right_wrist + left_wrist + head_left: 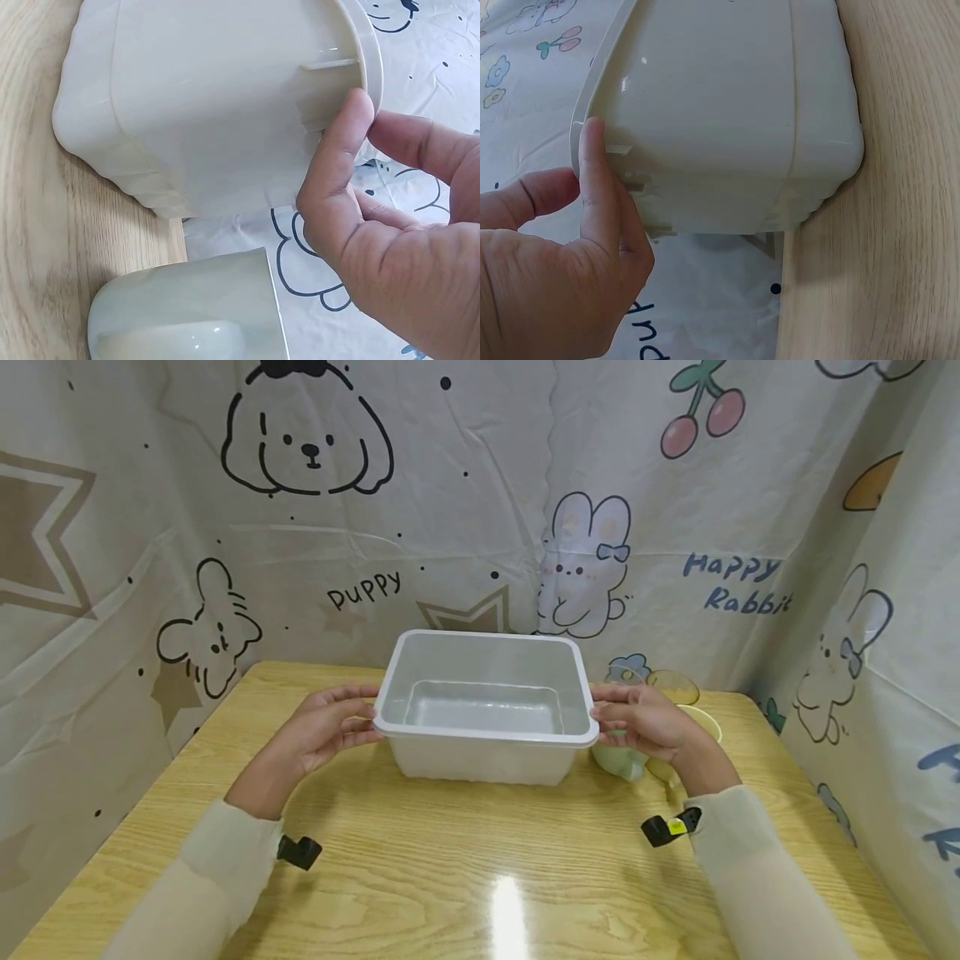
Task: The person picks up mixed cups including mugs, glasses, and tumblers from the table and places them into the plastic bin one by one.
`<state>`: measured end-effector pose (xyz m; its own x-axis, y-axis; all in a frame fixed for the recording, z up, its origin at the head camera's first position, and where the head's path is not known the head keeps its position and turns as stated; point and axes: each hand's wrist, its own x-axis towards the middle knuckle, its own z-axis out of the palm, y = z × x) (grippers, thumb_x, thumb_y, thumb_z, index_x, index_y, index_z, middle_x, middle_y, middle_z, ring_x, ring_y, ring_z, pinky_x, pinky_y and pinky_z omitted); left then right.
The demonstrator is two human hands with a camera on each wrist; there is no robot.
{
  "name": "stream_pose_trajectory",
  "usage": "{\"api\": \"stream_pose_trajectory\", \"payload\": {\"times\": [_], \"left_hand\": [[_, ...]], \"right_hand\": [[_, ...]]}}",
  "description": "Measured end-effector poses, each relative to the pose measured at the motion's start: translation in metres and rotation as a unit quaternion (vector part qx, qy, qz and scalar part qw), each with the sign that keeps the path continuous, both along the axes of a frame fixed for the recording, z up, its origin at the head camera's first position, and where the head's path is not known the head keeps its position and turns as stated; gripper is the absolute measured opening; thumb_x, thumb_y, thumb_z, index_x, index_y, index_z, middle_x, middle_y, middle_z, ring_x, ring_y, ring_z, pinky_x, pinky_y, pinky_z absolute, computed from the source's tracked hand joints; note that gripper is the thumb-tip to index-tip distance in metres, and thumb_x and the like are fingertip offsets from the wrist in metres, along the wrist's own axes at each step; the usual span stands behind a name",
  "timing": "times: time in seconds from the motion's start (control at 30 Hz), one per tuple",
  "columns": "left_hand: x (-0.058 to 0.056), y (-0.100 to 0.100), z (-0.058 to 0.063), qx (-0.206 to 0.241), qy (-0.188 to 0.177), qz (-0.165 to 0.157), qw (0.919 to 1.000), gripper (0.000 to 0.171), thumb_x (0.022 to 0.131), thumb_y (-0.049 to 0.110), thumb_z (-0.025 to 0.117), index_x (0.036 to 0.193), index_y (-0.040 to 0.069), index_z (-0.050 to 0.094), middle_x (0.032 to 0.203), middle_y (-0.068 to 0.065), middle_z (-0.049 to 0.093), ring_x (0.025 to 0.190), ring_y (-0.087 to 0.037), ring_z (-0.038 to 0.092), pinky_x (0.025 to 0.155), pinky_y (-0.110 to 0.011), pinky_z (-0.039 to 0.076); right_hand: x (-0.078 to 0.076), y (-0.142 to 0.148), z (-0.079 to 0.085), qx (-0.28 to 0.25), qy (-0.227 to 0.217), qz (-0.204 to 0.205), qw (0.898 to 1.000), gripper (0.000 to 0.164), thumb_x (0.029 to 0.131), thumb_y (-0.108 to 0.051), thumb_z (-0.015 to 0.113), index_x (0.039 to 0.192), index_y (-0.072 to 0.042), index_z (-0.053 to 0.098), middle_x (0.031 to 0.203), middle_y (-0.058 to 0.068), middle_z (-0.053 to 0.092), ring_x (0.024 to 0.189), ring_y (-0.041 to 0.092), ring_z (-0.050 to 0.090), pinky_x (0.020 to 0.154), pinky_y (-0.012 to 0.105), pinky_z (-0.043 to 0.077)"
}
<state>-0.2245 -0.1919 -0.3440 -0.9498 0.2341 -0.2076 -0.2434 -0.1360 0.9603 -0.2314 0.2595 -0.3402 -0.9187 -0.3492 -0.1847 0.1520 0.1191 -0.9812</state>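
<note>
A white rectangular plastic basin [486,760] stands on the wooden table, its inside bare to view. At its left end my left hand [330,727] grips the rim, thumb on the outer edge and fingers tucked under the lip, as the left wrist view shows of the basin wall [712,97]. On the opposite end my right hand [641,720] pinches the rim between thumb and fingers; the right wrist view has the hand [397,217] at the lip. Close below the right hand is a pale green mug [187,307], partly hidden by that hand in the head view.
Yellowish cups, one with a pale yellow rim [705,720], stand behind the right hand and wrist. A cloth printed with cartoon animals [465,527] hangs around the back and sides of the table [420,868]. Each wrist wears a small black camera.
</note>
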Motion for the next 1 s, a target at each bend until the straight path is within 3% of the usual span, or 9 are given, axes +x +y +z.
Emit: {"api": "stream_pose_trajectory", "payload": {"times": [0.23,0.7,1.0], "left_hand": [[0.007,0.001,-0.001,-0.003,-0.001,-0.003,1.0,0.041,0.098,-0.002,0.056,0.138,-0.005,0.045,0.123,-0.016,0.052,0.091,-0.021,0.069,0.084,-0.032,0.06],[0.023,-0.001,-0.003,-0.019,0.014,-0.006,0.9997,0.049,0.099,-0.001,0.059,0.144,-0.007,0.041,0.122,-0.016,0.056,0.093,-0.021,0.069,0.085,-0.033,0.06],[0.031,0.0,-0.003,-0.018,0.029,-0.009,0.9994,0.052,0.1,0.002,0.06,0.146,-0.009,0.039,0.116,-0.013,0.06,0.091,-0.02,0.069,0.085,-0.033,0.06]], "right_hand": [[0.008,0.001,0.001,-0.002,0.002,0.005,1.0,0.054,0.1,-0.002,0.059,0.146,0.017,0.037,0.107,0.011,0.069,0.086,0.017,0.067,0.077,0.03,0.059],[0.022,0.005,-0.002,0.005,0.023,0.013,1.0,0.052,0.1,-0.003,0.06,0.144,0.017,0.04,0.114,0.014,0.069,0.089,0.018,0.07,0.08,0.033,0.06],[0.03,0.004,-0.001,-0.004,0.018,0.002,1.0,0.054,0.1,-0.001,0.06,0.145,0.019,0.036,0.117,0.014,0.067,0.087,0.015,0.068,0.078,0.029,0.06]]}}
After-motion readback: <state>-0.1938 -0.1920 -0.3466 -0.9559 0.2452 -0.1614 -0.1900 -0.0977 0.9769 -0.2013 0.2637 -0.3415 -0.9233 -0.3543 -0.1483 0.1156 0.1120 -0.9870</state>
